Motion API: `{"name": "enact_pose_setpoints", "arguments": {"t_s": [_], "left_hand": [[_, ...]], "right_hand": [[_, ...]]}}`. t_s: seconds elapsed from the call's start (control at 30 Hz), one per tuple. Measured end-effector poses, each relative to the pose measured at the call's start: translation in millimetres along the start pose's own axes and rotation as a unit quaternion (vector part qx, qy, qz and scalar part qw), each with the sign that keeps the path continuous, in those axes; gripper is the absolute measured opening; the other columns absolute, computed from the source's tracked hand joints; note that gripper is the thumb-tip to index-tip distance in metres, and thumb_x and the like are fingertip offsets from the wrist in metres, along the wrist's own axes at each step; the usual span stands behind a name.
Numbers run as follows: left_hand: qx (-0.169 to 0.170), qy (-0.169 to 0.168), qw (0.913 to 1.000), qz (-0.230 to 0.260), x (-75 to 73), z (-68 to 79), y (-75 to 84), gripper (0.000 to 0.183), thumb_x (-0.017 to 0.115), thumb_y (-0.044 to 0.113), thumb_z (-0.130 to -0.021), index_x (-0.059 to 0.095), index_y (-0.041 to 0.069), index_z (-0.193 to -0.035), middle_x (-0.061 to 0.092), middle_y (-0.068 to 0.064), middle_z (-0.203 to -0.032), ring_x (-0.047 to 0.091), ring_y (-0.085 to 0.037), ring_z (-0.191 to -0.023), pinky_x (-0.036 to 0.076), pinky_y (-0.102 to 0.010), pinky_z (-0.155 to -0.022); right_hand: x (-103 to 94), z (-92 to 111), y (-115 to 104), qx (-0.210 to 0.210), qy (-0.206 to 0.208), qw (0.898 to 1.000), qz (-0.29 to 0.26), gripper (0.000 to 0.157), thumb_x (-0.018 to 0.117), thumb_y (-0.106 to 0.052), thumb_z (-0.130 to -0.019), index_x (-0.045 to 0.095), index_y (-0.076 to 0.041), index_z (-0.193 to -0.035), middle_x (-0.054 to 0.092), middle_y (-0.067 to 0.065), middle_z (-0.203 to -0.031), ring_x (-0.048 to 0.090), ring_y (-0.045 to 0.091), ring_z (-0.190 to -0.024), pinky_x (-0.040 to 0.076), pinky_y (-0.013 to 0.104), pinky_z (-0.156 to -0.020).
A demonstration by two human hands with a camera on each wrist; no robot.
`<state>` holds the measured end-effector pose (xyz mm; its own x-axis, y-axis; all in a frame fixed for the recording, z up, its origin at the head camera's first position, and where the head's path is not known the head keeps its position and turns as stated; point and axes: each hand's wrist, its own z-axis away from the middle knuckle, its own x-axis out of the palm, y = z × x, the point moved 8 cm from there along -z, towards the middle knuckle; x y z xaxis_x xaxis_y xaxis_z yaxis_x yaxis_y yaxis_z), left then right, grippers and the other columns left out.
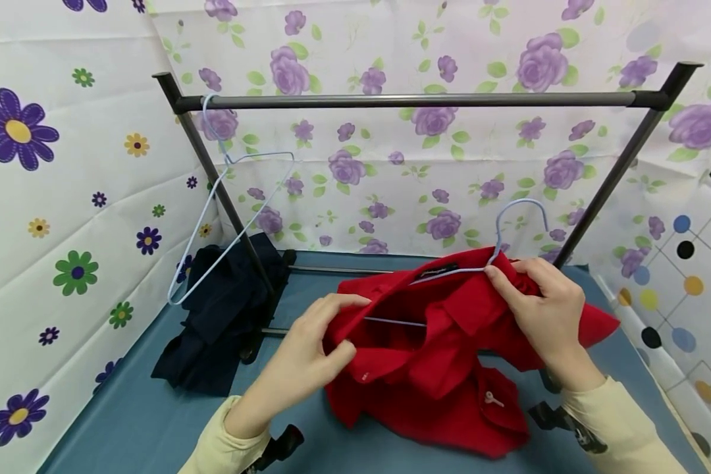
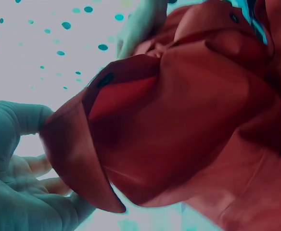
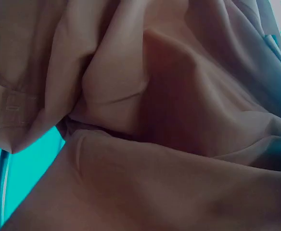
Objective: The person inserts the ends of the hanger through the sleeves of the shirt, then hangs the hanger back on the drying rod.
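Note:
A red shirt [image 1: 450,368] is spread loosely round a pale blue wire clothes hanger [image 1: 523,201], whose hook stands up above the collar. My right hand [image 1: 548,313] pinches the hanger's neck together with red cloth beside it. At the shirt's left side, my left hand [image 1: 308,352] holds the edge, with thumb and forefinger apart in the head view. The left wrist view has the fingers of that hand [image 2: 34,178] curled behind a folded edge of the shirt [image 2: 78,154]. Cloth fills most of the right wrist view, hiding the right fingers there. Part of the hanger's lower wire shows inside the shirt.
A dark metal clothes rack [image 1: 415,101] stands behind the shirt. On its left end hangs a bare blue wire hanger [image 1: 231,158]. Dark navy cloth [image 1: 219,322] lies at the left on the blue table surface [image 1: 130,421]. Patterned sheets [image 1: 385,39] surround the table.

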<state>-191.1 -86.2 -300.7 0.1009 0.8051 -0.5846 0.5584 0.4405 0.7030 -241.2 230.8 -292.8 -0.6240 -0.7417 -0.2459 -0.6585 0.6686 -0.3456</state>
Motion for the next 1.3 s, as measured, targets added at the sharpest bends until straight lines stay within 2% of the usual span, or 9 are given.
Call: {"name": "enact_pose_setpoints", "arguments": {"t_s": [0.13,0.3,0.53,0.73,0.83,0.93,1.03,1.13,1.3], "left_hand": [[0.033,-0.027,0.9985,0.034,17.6,1.1,10.4,0.057,0.062,0.000,-0.090,0.051,0.028,-0.138,0.050,0.012,-0.135,0.050,-0.011,-0.116,0.053,-0.034,-0.090],[0.065,-0.033,0.9961,0.051,33.6,-0.1,17.8,0.055,0.067,0.002,-0.091,0.051,0.024,-0.139,0.048,0.013,-0.138,0.046,-0.010,-0.126,0.045,-0.037,-0.103],[0.071,-0.069,0.9928,0.068,60.8,-5.4,25.1,0.051,0.066,0.010,-0.095,0.051,0.023,-0.142,0.042,0.015,-0.141,0.040,-0.009,-0.131,0.046,-0.036,-0.103],[0.120,-0.124,0.9844,0.034,77.4,-8.0,34.9,0.057,0.068,0.025,-0.098,0.045,0.021,-0.150,0.034,0.007,-0.151,0.037,-0.010,-0.136,0.049,-0.028,-0.097],[0.170,-0.121,0.9776,-0.029,72.3,-7.1,41.6,0.055,0.068,0.024,-0.098,0.048,0.020,-0.150,0.037,0.002,-0.153,0.041,-0.012,-0.136,0.049,-0.021,-0.092],[0.229,-0.058,0.9650,-0.113,55.2,-8.2,48.8,0.047,0.071,0.016,-0.096,0.059,0.017,-0.141,0.052,-0.001,-0.143,0.052,-0.013,-0.125,0.048,-0.019,-0.091],[0.252,0.009,0.9505,-0.181,35.0,-12.2,48.9,0.042,0.076,0.016,-0.092,0.065,0.017,-0.132,0.061,-0.001,-0.129,0.055,-0.015,-0.114,0.048,-0.023,-0.092],[0.221,0.014,0.9517,-0.213,21.5,-19.1,37.8,0.043,0.078,0.029,-0.091,0.066,0.018,-0.130,0.062,0.000,-0.127,0.054,-0.014,-0.112,0.048,-0.030,-0.095],[0.136,-0.052,0.9648,-0.219,18.3,-24.0,8.5,0.045,0.071,0.048,-0.092,0.067,0.020,-0.128,0.065,0.004,-0.121,0.059,-0.008,-0.101,0.053,-0.028,-0.084]], "right_hand": [[-6.4,6.1,3.9,0.022,0.003,0.999,-0.027,0.016,0.086,-0.013,-0.077,0.074,-0.003,-0.080,0.070,0.013,-0.080,0.051,-0.006,-0.070,0.038,0.009,-0.063],[-12.2,7.9,-7.2,0.030,0.003,0.998,-0.060,0.016,0.084,-0.010,-0.080,0.073,0.001,-0.079,0.066,0.015,-0.075,0.047,-0.006,-0.063,0.037,0.009,-0.058],[-14.9,7.1,-29.7,0.013,-0.003,0.995,-0.096,0.022,0.080,-0.015,-0.086,0.070,0.003,-0.078,0.063,0.015,-0.071,0.046,-0.004,-0.062,0.035,0.009,-0.058],[-17.9,14.3,-21.6,0.031,-0.002,0.995,-0.094,0.020,0.078,-0.010,-0.085,0.067,0.002,-0.075,0.056,0.008,-0.066,0.042,-0.004,-0.060,0.031,0.012,-0.056],[-20.0,17.4,-13.6,0.046,-0.004,0.994,-0.094,0.018,0.077,-0.007,-0.084,0.065,0.001,-0.074,0.049,0.002,-0.062,0.036,-0.004,-0.058,0.027,0.016,-0.054],[-21.1,19.0,-8.2,0.048,-0.011,0.994,-0.098,0.018,0.077,-0.005,-0.083,0.064,-0.001,-0.073,0.046,-0.001,-0.061,0.034,-0.003,-0.058,0.025,0.018,-0.053],[-19.6,19.1,-5.9,0.038,-0.030,0.993,-0.109,0.017,0.078,-0.005,-0.082,0.064,-0.003,-0.073,0.051,-0.001,-0.064,0.039,-0.003,-0.059,0.029,0.016,-0.052],[-16.9,17.6,-7.0,0.022,-0.046,0.991,-0.125,0.017,0.079,-0.005,-0.082,0.064,-0.004,-0.074,0.056,0.001,-0.068,0.044,-0.002,-0.060,0.033,0.016,-0.052],[-15.6,15.1,-11.1,0.002,-0.051,0.989,-0.142,0.021,0.079,-0.011,-0.085,0.063,-0.004,-0.073,0.055,0.001,-0.067,0.043,-0.001,-0.059,0.031,0.017,-0.050]]}}
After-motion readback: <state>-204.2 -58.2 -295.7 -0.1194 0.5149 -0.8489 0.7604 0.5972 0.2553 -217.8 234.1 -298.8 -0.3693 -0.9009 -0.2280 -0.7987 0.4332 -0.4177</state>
